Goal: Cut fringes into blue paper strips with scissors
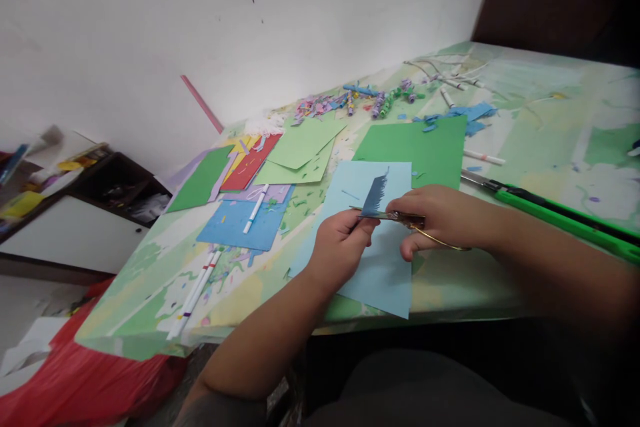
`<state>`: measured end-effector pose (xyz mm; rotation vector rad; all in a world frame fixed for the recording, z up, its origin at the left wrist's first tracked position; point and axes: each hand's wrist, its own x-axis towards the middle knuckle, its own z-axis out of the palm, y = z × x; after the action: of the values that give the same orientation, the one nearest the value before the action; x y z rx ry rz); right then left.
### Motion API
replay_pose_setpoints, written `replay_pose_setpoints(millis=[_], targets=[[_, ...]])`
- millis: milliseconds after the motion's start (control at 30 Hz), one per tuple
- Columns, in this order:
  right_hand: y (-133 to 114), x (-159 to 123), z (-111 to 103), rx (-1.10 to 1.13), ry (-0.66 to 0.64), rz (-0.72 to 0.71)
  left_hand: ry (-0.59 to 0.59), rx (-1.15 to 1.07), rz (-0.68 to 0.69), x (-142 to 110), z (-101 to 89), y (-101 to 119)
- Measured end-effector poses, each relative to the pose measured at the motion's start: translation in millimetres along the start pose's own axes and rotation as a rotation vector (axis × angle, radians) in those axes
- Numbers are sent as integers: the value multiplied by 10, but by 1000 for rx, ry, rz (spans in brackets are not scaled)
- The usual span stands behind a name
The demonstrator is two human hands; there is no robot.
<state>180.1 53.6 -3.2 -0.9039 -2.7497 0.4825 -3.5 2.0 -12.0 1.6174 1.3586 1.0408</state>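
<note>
My left hand [340, 243] pinches the lower end of a small dark-blue paper strip [375, 195] with a fringed edge, held upright above the table. My right hand [440, 217] is closed around small scissors [395, 215] with gold handles, the blades lying across the base of the strip. Both hands hover over a light-blue paper sheet [380, 267] lying flat near the table's front edge.
A green sheet [425, 150], light-green sheets [300, 147], red, yellow and blue papers [240, 223] with a white pen cover the patterned table [540, 140]. Rolled paper bits and scraps lie at the back. A long green-handled tool [560, 213] lies at right. Red plastic [80, 380] hangs lower left.
</note>
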Motion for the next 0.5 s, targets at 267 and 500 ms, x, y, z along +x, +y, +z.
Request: replay_pose_setpoints(millis=[267,500], targets=[[22,13,-7,-36,12,13,52,28,-17,-14,11,72],[10,15,-29,3,-35,28,16,-131,-119,0,10,44]])
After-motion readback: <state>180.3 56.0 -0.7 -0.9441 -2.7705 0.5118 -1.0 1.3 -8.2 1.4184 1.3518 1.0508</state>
